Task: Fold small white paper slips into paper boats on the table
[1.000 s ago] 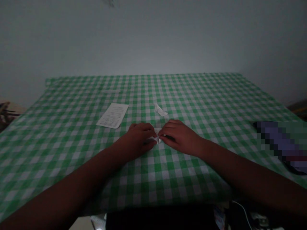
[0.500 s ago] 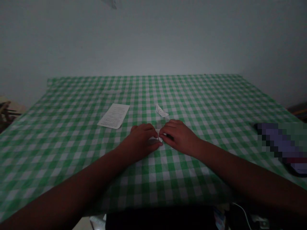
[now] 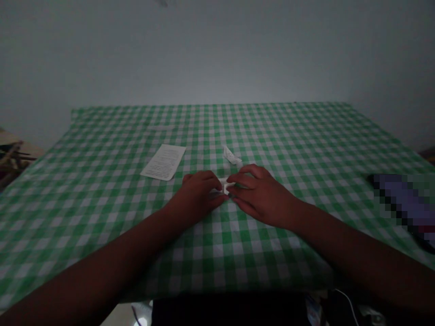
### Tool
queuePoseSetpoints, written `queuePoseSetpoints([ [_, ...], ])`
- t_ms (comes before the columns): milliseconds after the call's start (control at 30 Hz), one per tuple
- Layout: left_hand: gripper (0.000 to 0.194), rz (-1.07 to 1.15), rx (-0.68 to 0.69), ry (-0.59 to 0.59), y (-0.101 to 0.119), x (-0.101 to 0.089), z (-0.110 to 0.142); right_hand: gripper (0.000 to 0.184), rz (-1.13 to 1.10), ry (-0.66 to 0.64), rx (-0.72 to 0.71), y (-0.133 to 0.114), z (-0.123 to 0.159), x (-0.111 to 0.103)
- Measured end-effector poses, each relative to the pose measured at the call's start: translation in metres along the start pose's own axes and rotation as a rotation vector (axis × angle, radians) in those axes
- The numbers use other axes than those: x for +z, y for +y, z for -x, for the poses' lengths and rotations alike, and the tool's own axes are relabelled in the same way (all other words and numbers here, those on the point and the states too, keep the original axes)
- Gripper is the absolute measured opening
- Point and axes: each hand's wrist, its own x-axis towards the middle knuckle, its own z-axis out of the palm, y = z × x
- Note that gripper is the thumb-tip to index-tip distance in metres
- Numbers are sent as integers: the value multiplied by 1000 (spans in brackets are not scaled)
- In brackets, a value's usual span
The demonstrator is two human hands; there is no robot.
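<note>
Between my two hands, low over the tablecloth, is a small white folded piece of paper (image 3: 225, 188), mostly covered by fingers. My left hand (image 3: 201, 192) is closed on its left part, thumb below and fingers above. My right hand (image 3: 260, 192) has its fingertips and thumb around the right end of the paper, the fingers slightly apart from one another. Just beyond the hands lies a folded paper boat (image 3: 232, 155) with faint print on it. Farther left a printed sheet of paper (image 3: 164, 162) lies flat.
A green and white checked tablecloth (image 3: 217, 244) covers the table, which reaches a pale wall (image 3: 217, 54). At the right edge lies a dark, partly pixelated device (image 3: 404, 194) that looks like a phone. A white cable (image 3: 346, 301) hangs below the table's front edge.
My right hand's fingers have spread and shifted on the paper, showing more of its white surface. My left hand keeps its hold. The whole view has shifted slightly.
</note>
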Motion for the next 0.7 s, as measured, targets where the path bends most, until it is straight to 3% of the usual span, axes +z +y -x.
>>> queuePoseSetpoints([
  [267,15,89,-31,-13,-7,-6,-4,33,-1,-77,-60,-7,-2,2],
  [700,20,174,-70,-60,-14,-16,-5,37,-18,-124,-31,-5,-1,7],
])
